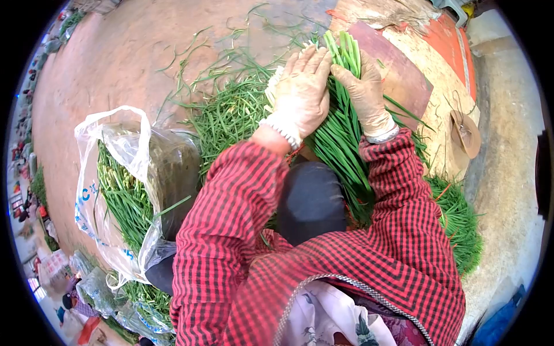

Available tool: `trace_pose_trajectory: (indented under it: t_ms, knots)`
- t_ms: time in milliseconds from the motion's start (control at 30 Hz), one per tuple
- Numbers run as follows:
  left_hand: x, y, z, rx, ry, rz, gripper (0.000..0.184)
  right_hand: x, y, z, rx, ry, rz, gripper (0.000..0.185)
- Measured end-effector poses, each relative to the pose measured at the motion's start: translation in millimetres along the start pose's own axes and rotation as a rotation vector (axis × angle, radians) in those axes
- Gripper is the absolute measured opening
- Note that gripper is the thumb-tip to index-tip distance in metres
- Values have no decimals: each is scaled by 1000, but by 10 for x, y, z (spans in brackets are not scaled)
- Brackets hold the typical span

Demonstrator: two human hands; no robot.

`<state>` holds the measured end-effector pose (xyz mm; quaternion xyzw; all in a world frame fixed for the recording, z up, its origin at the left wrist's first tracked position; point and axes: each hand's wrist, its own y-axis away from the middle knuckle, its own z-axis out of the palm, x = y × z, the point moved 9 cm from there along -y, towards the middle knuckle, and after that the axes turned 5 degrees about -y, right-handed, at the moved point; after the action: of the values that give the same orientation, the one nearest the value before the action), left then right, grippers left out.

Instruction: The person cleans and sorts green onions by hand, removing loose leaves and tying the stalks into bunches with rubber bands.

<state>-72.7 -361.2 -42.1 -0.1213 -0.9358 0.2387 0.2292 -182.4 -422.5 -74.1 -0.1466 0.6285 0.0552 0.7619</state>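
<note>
A bunch of green garlic chives (339,135) with pale stem ends up lies between my hands, over my dark knee. My right hand (368,98), in a cream glove, is closed round its upper stems with the thumb across the front. My left hand (301,86), gloved alike, lies flat against the bunch's left side, fingers stretched out and close together. White stem ends (273,86) show beside and partly under the left hand. To the left spreads a heap of loose green blades and trimmings (231,109).
A clear plastic bag (144,147) holding chives stands left of my arm. More chives (459,225) lie at the right by my elbow. Cardboard (441,86) and a brown disc-like piece (465,134) are at the upper right. Scattered blades litter the brown floor (115,63).
</note>
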Motion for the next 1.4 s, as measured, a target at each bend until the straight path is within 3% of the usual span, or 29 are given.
trace_pose_trajectory:
  t_ms: [67,100,133,233,267,333,400,467,533,600,667,733,800,867,900,933,1000,1033,1067,1133,1200,1300,1367,1400]
  knots:
    - [-28,-2,333,-221,55,-29,45,-108,37,-40,30,-11,79,34]
    - [-26,58,433,-306,10,-14,47,-235,56,-22,-68,22,113,34]
    - [-32,88,470,-310,19,-12,47,-257,67,-203,-46,116,277,42]
    - [-17,153,537,-320,-144,65,49,-936,-147,-557,-177,391,303,53]
    - [-12,154,538,-323,-137,67,49,-1148,-272,-727,-203,512,308,57]
    - [-1,142,538,-327,-168,61,49,-1367,-606,-1275,-336,1051,477,55]
    - [12,131,531,-330,-170,63,50,-1358,-970,-1613,-299,1075,260,51]
    - [21,120,460,-279,-137,55,49,-995,-1273,-2066,-107,1231,183,48]
    - [42,104,220,-198,-87,41,48,-507,-1270,-2031,-30,1526,223,57]
    - [54,103,-263,-16,4,11,41,-41,-1061,-1873,40,1383,242,67]
    - [-201,375,-535,124,173,-110,33,538,-910,-1876,57,1525,300,75]
    - [-437,778,-634,178,190,-264,23,572,-807,-1799,58,1572,287,71]
    - [-652,1267,-497,97,296,-463,15,561,-699,-1704,45,1620,271,68]
    - [-677,1635,-275,-8,410,-677,13,175,-685,-1393,19,1704,-25,68]
    - [-696,1820,-103,-61,462,-752,15,27,-638,-1333,35,1612,2,56]
    - [-623,1849,-18,-149,447,-768,23,-87,-603,-1267,32,1613,0,56]
    - [-499,1896,169,-356,449,-853,34,158,-447,-1241,-249,1432,391,47]
    - [-471,1921,252,-409,443,-837,41,328,-408,-1302,-318,1583,468,45]
    - [-469,1931,300,-407,446,-830,41,438,-336,-1362,-354,1559,598,49]
    - [-495,1989,417,-428,539,-909,39,485,-308,-1403,-324,1565,657,51]
    - [-517,2015,469,-437,533,-923,29,577,-362,-1422,-318,1521,661,48]
    - [-550,2121,627,-288,904,-1036,13,852,-429,-1516,-306,1333,667,38]
    - [-523,2072,583,-278,912,-1030,13,943,-388,-1477,-305,1190,666,32]
    - [-507,2034,568,-268,923,-1023,13,903,-409,-1460,-281,1214,556,27]
